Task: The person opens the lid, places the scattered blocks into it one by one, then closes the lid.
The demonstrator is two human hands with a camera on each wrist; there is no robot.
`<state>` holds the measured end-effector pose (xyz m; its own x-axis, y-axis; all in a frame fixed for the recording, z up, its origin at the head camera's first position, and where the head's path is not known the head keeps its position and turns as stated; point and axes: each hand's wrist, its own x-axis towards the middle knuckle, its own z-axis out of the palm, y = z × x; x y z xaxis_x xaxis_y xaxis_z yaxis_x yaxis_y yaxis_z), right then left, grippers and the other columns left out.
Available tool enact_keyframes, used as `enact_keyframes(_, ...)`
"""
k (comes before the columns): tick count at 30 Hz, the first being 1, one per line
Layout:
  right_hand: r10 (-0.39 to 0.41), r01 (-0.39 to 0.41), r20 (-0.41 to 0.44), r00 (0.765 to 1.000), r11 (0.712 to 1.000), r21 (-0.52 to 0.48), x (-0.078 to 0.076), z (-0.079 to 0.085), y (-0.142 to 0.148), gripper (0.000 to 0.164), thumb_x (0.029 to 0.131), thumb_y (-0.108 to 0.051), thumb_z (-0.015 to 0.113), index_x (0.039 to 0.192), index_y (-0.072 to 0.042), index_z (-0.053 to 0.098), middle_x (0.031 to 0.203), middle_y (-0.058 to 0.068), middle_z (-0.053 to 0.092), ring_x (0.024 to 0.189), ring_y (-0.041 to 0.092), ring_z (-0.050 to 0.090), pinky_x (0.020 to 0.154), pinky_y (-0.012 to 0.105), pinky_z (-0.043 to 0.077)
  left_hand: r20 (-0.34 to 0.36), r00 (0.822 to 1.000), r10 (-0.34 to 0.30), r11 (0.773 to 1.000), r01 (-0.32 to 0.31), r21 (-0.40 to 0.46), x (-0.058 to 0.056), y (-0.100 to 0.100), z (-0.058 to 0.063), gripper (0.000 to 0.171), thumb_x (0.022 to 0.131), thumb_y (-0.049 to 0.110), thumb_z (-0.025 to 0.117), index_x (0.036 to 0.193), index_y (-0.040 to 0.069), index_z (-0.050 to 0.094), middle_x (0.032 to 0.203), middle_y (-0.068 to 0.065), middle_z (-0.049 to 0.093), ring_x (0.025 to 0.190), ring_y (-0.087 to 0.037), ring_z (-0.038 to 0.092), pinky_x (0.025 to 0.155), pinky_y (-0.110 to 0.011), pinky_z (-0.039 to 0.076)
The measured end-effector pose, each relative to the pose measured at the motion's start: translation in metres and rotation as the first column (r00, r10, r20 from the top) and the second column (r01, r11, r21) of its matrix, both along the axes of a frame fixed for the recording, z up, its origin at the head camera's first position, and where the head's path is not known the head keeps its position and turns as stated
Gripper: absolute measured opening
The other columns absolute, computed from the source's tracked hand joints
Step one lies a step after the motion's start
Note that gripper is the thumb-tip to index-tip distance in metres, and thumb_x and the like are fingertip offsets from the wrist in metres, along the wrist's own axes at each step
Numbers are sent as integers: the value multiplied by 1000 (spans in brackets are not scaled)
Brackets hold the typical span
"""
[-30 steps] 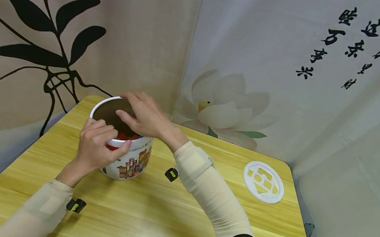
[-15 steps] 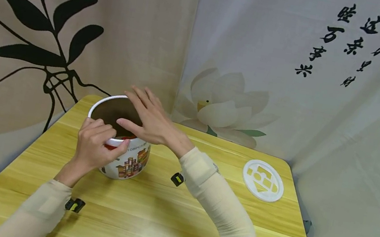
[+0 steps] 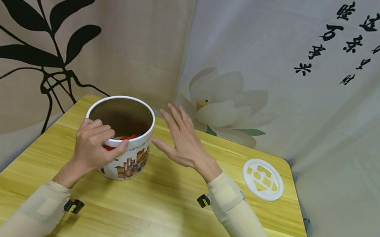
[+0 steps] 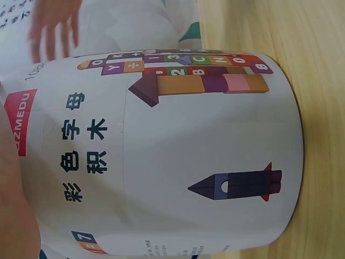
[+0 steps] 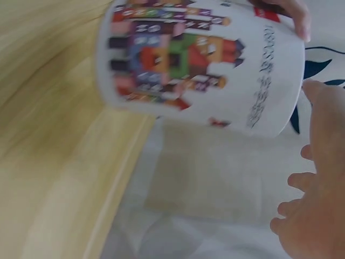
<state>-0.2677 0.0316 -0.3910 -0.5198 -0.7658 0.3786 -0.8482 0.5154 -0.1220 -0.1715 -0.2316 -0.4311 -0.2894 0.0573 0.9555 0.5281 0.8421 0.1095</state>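
Note:
A white round bucket (image 3: 132, 155) printed with pictures of building blocks stands upright near the table's far left corner. Its top is uncovered, and a few red pieces (image 3: 129, 137) show low inside. My left hand (image 3: 95, 144) grips the near left part of the rim, fingers curled over it and thumb along the outside. To the right of the bucket, my right hand (image 3: 184, 142) is held over the table with fingers straight and spread, nothing in it. The bucket's block print (image 4: 199, 86) fills much of the left wrist view.
A white round lid with shaped cutouts (image 3: 262, 179) lies flat at the right of the wooden table (image 3: 157, 222). Printed cloth curtains (image 3: 248, 40) hang right behind the table's far edge and along its sides.
My right hand has moved from over the bucket's opening out to its right, fingers straightening and spreading. My left hand has kept its grip on the rim; the bucket stays in place.

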Motion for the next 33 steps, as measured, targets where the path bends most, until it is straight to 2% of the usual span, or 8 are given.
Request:
enact_keyframes(6, -64, 63, 44, 997, 998, 32, 2, -27, 48, 87, 100, -64, 47, 167, -17, 18, 171, 9, 7, 153, 28, -8, 119, 62, 15, -8, 1000, -2, 1000, 2, 6, 0, 1, 1, 53, 83, 43, 61, 48, 14, 34, 46, 4, 32, 47, -20, 30, 56, -47, 29)
enact_keyframes(13, -198, 192, 122, 973, 980, 57, 6, -63, 104, 89, 100, -66, 44, 167, -16, 17, 171, 2, 2, 153, 28, -8, 119, 61, 13, -5, 1000, -7, 1000, 7, 7, -2, 2, 0, 48, 77, 39, 64, 48, 14, 35, 45, 2, 34, 47, -21, 30, 56, -47, 29)
enact_keyframes(22, -373, 358, 202, 906, 927, 109, 13, -111, 190, 89, 101, -64, 45, 167, -12, 17, 171, 8, 6, 153, 32, -4, 119, 62, 11, -9, 1000, -8, 1000, 8, 14, 0, 2, -1, 48, 77, 41, 65, 49, 14, 36, 45, 3, 34, 47, -21, 30, 57, -48, 29)
enact_keyframes(27, -456, 441, 222, 862, 890, 118, 15, -127, 235, 87, 102, -56, 52, 165, -4, 21, 169, 18, 13, 152, 38, 0, 118, 64, 12, 4, 1000, -11, 1000, 11, 11, -1, 2, -2, 49, 78, 41, 64, 49, 15, 35, 45, 3, 33, 47, -21, 30, 57, -48, 29)
enact_keyframes(33, -513, 487, 256, 819, 859, 161, 14, -140, 268, 84, 104, -46, 54, 163, 4, 21, 166, 26, 14, 150, 46, 5, 117, 64, 14, -7, 1000, -15, 1000, 15, 16, -2, 2, -3, 48, 77, 40, 65, 49, 14, 36, 44, 2, 34, 47, -21, 30, 56, -48, 29)
